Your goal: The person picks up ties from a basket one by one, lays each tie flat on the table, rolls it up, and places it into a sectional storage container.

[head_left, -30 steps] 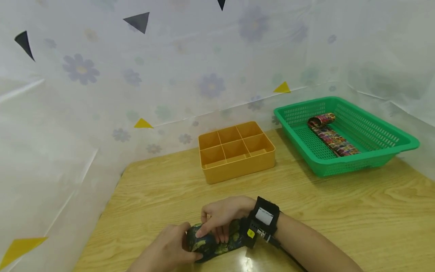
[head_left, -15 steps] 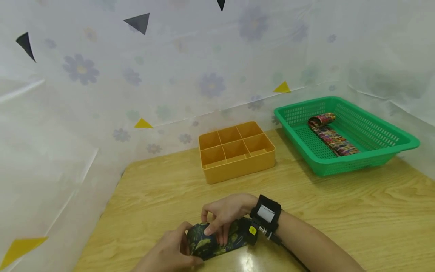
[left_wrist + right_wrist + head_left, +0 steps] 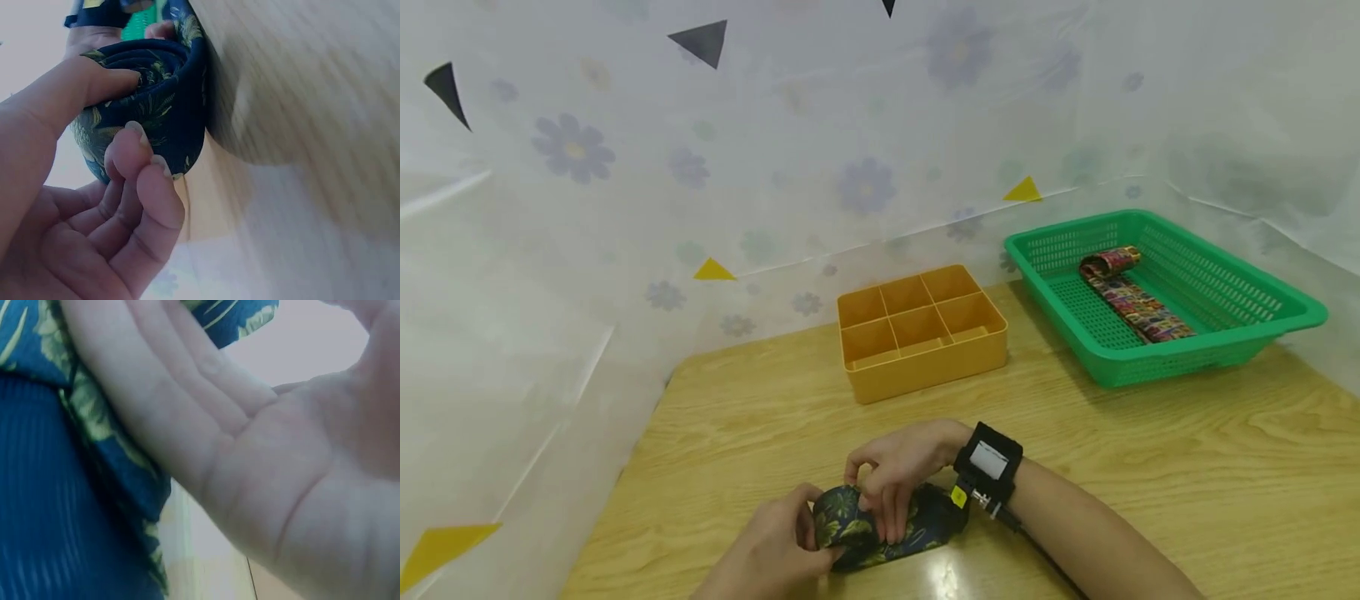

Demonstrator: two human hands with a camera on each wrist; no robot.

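Rolled tighter since a second ago, the dark navy leaf-print fabric roll lies nine-to-three — my left hand pinches its nine-o'clock end, my right hand curls over the top.

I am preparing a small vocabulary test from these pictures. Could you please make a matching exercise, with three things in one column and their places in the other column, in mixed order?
Things:
1. dark leaf-print roll
2. colourful patterned strip
3. yellow divided box

Places:
A. inside the green basket
B. on the table, left of the basket
C. between both hands

Pairs: 1-C, 2-A, 3-B
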